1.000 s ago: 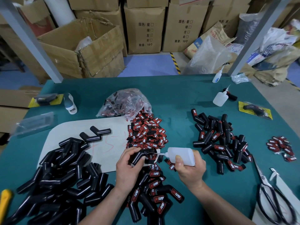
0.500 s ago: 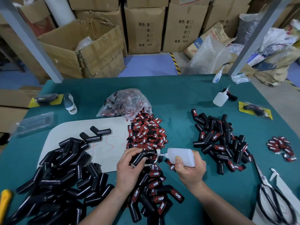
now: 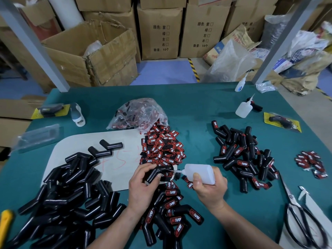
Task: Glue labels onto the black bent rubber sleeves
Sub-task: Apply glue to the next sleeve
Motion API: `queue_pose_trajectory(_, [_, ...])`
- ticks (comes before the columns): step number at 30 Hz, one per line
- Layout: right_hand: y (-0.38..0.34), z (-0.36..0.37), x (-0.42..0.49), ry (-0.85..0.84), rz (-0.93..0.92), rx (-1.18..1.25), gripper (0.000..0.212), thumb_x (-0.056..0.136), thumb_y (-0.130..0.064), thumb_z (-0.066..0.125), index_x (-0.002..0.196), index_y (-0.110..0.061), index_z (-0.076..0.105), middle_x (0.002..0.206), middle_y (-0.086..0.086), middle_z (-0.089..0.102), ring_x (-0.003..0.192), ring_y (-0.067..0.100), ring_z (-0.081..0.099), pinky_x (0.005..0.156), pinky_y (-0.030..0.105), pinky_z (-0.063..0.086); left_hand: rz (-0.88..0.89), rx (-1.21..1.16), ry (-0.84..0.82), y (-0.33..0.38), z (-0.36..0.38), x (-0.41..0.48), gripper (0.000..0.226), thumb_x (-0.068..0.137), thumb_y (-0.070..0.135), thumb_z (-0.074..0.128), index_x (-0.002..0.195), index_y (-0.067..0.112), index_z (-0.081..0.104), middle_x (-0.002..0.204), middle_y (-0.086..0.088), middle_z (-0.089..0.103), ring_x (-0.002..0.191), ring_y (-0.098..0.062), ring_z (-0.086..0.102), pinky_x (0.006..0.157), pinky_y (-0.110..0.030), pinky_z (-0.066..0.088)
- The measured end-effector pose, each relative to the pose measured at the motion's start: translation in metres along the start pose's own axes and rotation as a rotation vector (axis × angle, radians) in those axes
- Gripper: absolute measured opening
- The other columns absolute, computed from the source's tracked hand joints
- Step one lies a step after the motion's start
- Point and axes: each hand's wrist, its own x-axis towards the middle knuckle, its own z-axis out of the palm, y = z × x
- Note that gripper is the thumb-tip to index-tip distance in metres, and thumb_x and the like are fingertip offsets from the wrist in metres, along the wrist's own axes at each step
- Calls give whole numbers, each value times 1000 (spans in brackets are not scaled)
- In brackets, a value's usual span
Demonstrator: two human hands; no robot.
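Black bent rubber sleeve (image 3: 154,174) is held above the counter (image 3: 197,108) near its middle, pinched in left hand (image 3: 142,185). Right hand (image 3: 210,188) grips glue bottle (image 3: 199,171) w/ nozzle aimed at sleeve. Label pile (image 3: 161,150) lies just behind, unlabelled sleeves (image 3: 62,194) to the left.

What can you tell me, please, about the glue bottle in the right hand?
The glue bottle is translucent white plastic with a thin tapered nozzle. It is held nearly level, nozzle pointing left at the black bent sleeve that the left hand holds. The right hand grips its body.
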Motion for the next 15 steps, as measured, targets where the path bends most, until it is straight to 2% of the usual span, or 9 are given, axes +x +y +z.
queue_pose_trajectory(6, [1, -1, 3, 26, -2, -24, 72, 93, -60, 52, 64, 6, 56, 49, 6, 49, 55, 3, 42, 43, 11, 33, -13, -5, 6, -1, 0, 0, 55, 84, 1, 82, 106, 51, 72, 114, 19, 68, 104, 1, 66, 71, -2, 47])
queue_pose_trajectory(10, [-1, 0, 3, 40, -19, -64, 55, 86, -45, 59, 63, 5, 55, 49, 3, 47, 54, 6, 42, 39, 18, 36, -5, -3, 17, -1, 1, 0, 57, 83, 0, 82, 106, 52, 72, 114, 20, 68, 107, 0, 66, 74, -2, 47])
queue_pose_trajectory(13, [-4, 0, 3, 30, -37, -52, 74, 94, -60, 50, 63, 8, 57, 48, 7, 50, 45, 11, 47, 41, 16, 36, -7, -1, 11, -2, 1, 1, 57, 83, 1, 82, 106, 52, 72, 114, 19, 68, 107, -1, 66, 74, -3, 48])
queue_pose_trajectory(15, [-5, 0, 2, 35, -40, -50, 77, 94, -61, 48, 62, 9, 57, 48, 8, 52, 47, 13, 48, 42, 16, 37, 1, 1, 6, -3, 0, 1, 56, 84, 1, 82, 107, 51, 72, 114, 20, 68, 107, 0, 66, 74, -2, 48])
